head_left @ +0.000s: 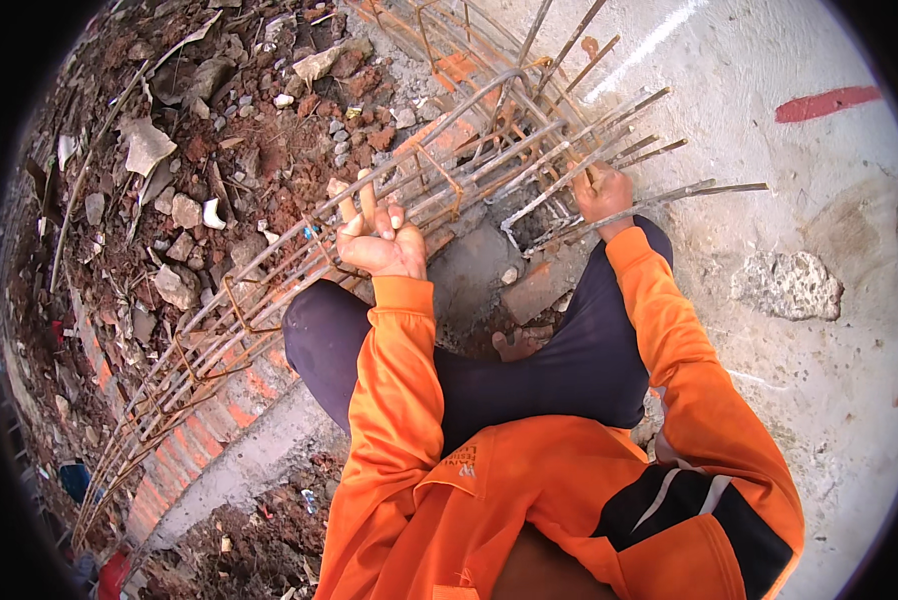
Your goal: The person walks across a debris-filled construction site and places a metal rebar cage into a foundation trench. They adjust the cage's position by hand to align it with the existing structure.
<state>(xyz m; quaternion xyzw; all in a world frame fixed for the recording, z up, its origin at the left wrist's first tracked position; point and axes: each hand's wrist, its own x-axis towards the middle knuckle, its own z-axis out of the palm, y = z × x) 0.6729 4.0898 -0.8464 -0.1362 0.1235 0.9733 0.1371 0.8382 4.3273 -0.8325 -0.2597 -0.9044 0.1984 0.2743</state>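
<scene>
A long cage of rusty steel rebar runs diagonally from lower left to upper right, with thinner stirrups around its bars. My left hand is palm up against the near side of the cage. Two of its fingers stretch out over the bars, the others curl, and nothing shows in it. By the bar ends on the right, my right hand is closed; whatever its fingers grip is hidden. Another group of bars crosses the cage at the top.
Beneath the cage lies a row of red bricks with mortar. Soil and rubble cover the left side. A concrete slab extends on the right, bearing a rough chunk and a red mark. My bent legs are close to the cage.
</scene>
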